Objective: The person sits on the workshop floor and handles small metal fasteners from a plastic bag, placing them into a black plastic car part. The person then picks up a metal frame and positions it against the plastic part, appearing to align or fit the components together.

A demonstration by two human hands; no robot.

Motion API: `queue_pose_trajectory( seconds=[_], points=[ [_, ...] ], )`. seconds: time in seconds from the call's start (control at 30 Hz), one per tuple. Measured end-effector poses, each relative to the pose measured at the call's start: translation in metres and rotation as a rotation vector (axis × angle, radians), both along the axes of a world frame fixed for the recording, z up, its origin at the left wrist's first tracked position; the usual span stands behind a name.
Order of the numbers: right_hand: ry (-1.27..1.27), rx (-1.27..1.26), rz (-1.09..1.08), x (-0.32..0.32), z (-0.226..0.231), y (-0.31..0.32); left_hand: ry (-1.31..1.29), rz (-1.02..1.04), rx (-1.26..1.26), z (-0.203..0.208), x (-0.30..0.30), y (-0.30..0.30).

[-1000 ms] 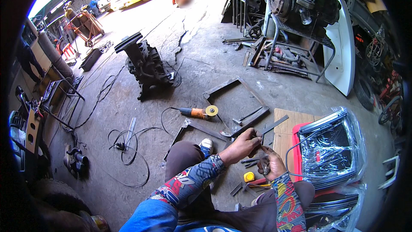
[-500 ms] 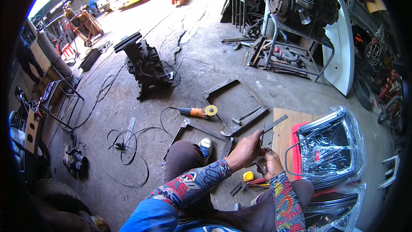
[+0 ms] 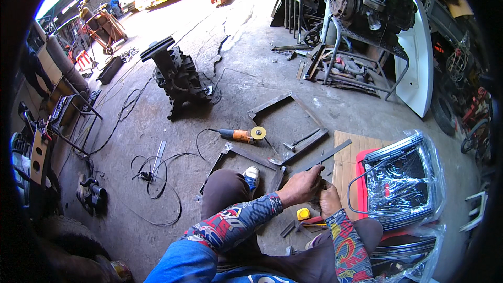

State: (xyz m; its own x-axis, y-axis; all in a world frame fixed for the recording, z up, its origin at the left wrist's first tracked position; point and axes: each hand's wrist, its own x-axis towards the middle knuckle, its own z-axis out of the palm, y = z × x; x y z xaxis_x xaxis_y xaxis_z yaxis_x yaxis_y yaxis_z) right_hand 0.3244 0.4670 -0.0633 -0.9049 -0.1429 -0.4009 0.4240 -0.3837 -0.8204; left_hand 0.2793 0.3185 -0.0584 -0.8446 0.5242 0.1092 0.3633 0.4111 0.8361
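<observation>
My left hand (image 3: 299,188) is closed, its fingers curled against my other hand above my lap. Close beside it, my right hand (image 3: 330,200) is also closed, thumb up. Something small and dark sits between the two hands, mostly hidden by the fingers; its kind cannot be made out. Just beyond them lies a flat metal bar (image 3: 335,150), reaching onto the cardboard (image 3: 343,165). Below the hands are a yellow tape measure (image 3: 303,213) and short metal pieces (image 3: 287,229) on the floor. An angle grinder (image 3: 238,135) with a yellow disc rests farther left.
Angle-iron frame pieces (image 3: 309,143) lie ahead on the concrete, with a hammer (image 3: 299,142) inside. Plastic-wrapped panels (image 3: 401,181) sit at the right. A dark engine block (image 3: 178,81) stands farther off; a looped cable (image 3: 166,191) is at left. An engine (image 3: 367,2) rests on a metal stand.
My left hand has dropped slightly and its raised fingers have folded down. The right hand has turned and closed more tightly. More of the flat bar shows past the hands.
</observation>
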Motion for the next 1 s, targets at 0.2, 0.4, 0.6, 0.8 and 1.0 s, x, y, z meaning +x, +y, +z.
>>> queue_pose_trajectory(
  seconds=[0.2,0.4,0.6,0.8,1.0],
  points=[
    [0.142,0.068,0.018,-0.003,-0.010,-0.001,-0.114,0.192,-0.144,0.014,0.003,0.002],
    [0.119,0.062,-0.026,-0.001,-0.010,0.002,-0.131,0.279,-0.047,0.019,-0.002,0.000],
    [0.050,0.050,-0.037,0.000,0.009,0.007,-0.260,0.214,0.235,0.022,-0.011,-0.007],
    [0.080,-0.101,-0.040,0.001,0.014,0.014,-0.366,0.001,0.269,0.018,-0.017,-0.007],
    [0.054,-0.063,-0.084,0.000,0.010,0.014,-0.406,0.045,0.200,0.016,-0.019,-0.007]
  ],
)
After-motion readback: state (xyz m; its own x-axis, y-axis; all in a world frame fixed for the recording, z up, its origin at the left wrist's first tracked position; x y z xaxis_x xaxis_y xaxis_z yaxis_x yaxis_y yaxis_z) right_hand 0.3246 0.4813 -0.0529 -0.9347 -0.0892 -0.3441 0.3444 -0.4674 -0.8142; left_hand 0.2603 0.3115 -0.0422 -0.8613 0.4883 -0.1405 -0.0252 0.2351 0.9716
